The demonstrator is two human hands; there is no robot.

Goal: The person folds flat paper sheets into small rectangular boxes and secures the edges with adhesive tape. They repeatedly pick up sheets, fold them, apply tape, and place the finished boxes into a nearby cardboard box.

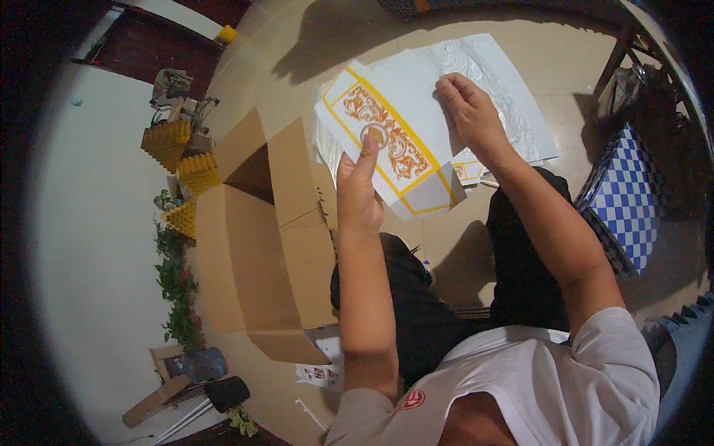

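Observation:
My left hand point(361, 182) grips a white printed card sheet point(398, 141) with its thumb on top. The sheet has a yellow border, orange scrollwork and a round emblem near the thumb. It is tilted above other white sheets point(520, 111) lying on the floor. My right hand point(468, 111) is closed in a pinch at the far right edge of the printed sheet. What lies between its fingertips is too small to make out. Clear plastic wrap point(476, 63) covers part of the white sheets.
An open cardboard box point(253, 238) stands at my left. Beyond it are yellow corrugated pieces point(167, 145) and a leafy plant point(178, 297) along the white wall. A stack of blue-and-white checkered sheets point(628, 201) is at my right. My knees are below my hands.

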